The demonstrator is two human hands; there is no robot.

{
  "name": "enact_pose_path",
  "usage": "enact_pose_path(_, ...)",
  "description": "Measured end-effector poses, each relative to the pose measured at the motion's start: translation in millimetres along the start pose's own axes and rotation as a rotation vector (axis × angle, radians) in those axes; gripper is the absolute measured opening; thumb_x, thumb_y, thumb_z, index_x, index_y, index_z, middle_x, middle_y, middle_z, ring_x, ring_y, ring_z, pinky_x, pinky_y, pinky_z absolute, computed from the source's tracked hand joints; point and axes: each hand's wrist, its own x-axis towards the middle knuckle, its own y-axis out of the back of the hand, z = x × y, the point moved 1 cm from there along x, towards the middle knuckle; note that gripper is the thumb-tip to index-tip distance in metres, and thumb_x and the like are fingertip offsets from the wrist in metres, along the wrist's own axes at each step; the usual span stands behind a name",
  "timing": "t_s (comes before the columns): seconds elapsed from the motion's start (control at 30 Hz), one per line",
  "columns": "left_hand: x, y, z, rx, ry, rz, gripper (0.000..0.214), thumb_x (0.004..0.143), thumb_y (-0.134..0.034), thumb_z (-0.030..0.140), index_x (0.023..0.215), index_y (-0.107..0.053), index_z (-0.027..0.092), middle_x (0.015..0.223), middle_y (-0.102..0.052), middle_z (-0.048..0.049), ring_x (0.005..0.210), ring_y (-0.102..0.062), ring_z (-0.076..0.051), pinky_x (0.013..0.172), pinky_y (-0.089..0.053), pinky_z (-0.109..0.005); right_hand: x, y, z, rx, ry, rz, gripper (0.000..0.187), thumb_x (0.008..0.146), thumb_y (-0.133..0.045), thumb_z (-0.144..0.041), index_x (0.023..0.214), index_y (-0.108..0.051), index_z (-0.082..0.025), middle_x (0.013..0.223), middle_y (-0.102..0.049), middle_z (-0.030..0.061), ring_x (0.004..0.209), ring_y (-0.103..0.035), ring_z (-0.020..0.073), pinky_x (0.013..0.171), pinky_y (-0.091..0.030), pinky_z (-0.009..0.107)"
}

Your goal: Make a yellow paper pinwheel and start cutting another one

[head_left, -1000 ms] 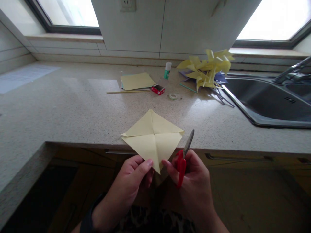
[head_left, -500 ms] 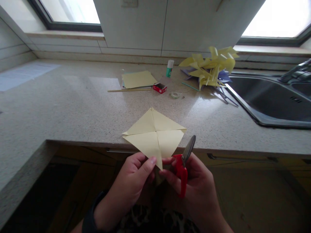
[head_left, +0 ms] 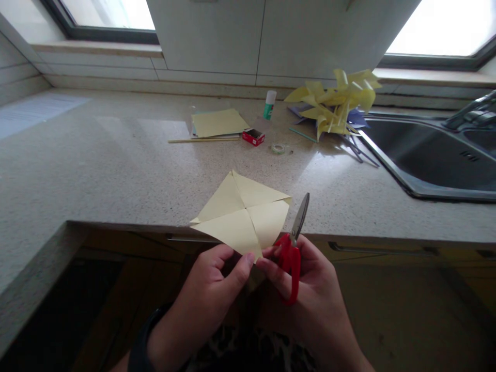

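Observation:
A square of pale yellow paper (head_left: 242, 209), slit from its corners toward the middle, is held cornerwise over the counter's front edge. My left hand (head_left: 219, 281) pinches its near corner between thumb and fingers. Close beside it, my right hand (head_left: 310, 284) has its thumb and fingertips at the same corner. Red-handled scissors (head_left: 295, 253) are held in my right hand, with their blades together and pointing up and away. Part of the near corner is hidden by my fingers.
Behind the paper lie yellow paper sheets (head_left: 220, 123), thin sticks (head_left: 203, 140), a small red box (head_left: 253, 137), a tape roll (head_left: 278, 149) and a glue stick (head_left: 269, 105). Yellow paper pinwheels (head_left: 337, 106) are piled by the steel sink (head_left: 418, 191) at right.
The paper has turned a little counterclockwise, its far corner shifting left. The scissors' blades have risen and stand more upright. My right thumb has moved up closer to the paper's near corner.

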Motion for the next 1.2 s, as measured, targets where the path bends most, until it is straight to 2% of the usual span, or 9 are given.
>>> enact_pose_path(0.17, -1.0, -0.5, 1.3, 0.008, 0.009, -0.011, 0.028, 0.095, -0.063, 0.04, 0.109, -0.077, 0.021, 0.109, -0.077, -0.0067, 0.096, -0.069, -0.022, 0.092, -0.051, -0.031, 0.4, -2.1, -3.0, 0.014, 0.009, 0.0, 0.025, 0.067, -0.09, -0.017, 0.079, -0.068, -0.022, 0.076, -0.071, -0.0027, 0.066, -0.062, 0.0113, 0.059, -0.051, 0.02)
enact_pose_path(0.37, -3.3, 1.1, 0.9, 0.003, 0.037, -0.039, 0.029, 0.095, -0.063, 0.043, 0.103, -0.078, 0.02, 0.097, -0.078, -0.0064, 0.089, -0.07, -0.023, 0.08, -0.053, -0.028, 1.8, -1.9, -3.7, 0.005, 0.011, 0.009, 0.026, 0.065, -0.091, -0.017, 0.077, -0.068, -0.022, 0.072, -0.069, -0.0036, 0.063, -0.06, 0.0109, 0.056, -0.048, 0.019)
enact_pose_path(0.53, -4.2, 2.0, 2.0, 0.004, 0.03, -0.076, 0.027, 0.095, -0.062, 0.042, 0.102, -0.078, 0.02, 0.102, -0.077, -0.0059, 0.093, -0.069, -0.022, 0.084, -0.051, -0.028, 0.7, 0.0, -4.4, 0.021, -0.016, 0.001, 0.027, 0.064, -0.092, -0.018, 0.08, -0.071, -0.023, 0.076, -0.072, -0.0015, 0.064, -0.062, 0.012, 0.056, -0.05, 0.02)
enact_pose_path(0.73, -3.5, 1.9, -0.6, 0.016, 0.061, -0.067, 0.034, 0.095, -0.059, 0.047, 0.083, -0.072, 0.018, 0.078, -0.069, -0.0024, 0.073, -0.059, -0.017, 0.067, -0.046, -0.025, 0.2, -1.7, -6.7, 0.064, -0.033, -0.009, 0.028, 0.062, -0.093, -0.018, 0.078, -0.07, -0.022, 0.075, -0.072, -0.0025, 0.064, -0.062, 0.0112, 0.057, -0.05, 0.019)
enact_pose_path(0.83, -4.2, 3.1, -3.5, 0.01, 0.08, -0.062, 0.038, 0.095, -0.058, 0.048, 0.077, -0.068, 0.017, 0.074, -0.064, -0.0016, 0.071, -0.054, -0.016, 0.065, -0.043, -0.025, 1.7, -2.7, -6.3, 0.07, -0.03, -0.012, 0.029, 0.062, -0.093, -0.018, 0.078, -0.069, -0.022, 0.073, -0.07, -0.0031, 0.064, -0.061, 0.0115, 0.058, -0.05, 0.02)
enact_pose_path(1.07, -3.5, 3.7, -6.6, -0.039, 0.125, -0.052, 0.039, 0.093, -0.061, 0.051, 0.076, -0.067, 0.017, 0.068, -0.057, 0.0002, 0.063, -0.046, -0.013, 0.058, -0.038, -0.023, 1.9, -2.6, -5.7, 0.058, -0.029, -0.045, 0.029, 0.064, -0.093, -0.023, 0.082, -0.07, -0.022, 0.08, -0.071, -0.0016, 0.069, -0.063, 0.0132, 0.062, -0.052, 0.023)
enact_pose_path(1.2, -2.1, 3.1, -7.6, -0.04, 0.121, -0.082, 0.038, 0.093, -0.061, 0.051, 0.078, -0.069, 0.017, 0.071, -0.06, -0.0015, 0.067, -0.05, -0.015, 0.061, -0.04, -0.025, 2.7, -3.0, -7.2, 0.061, -0.034, -0.05, 0.029, 0.064, -0.093, -0.022, 0.08, -0.069, -0.022, 0.076, -0.069, -0.0028, 0.066, -0.062, 0.0123, 0.059, -0.051, 0.021)
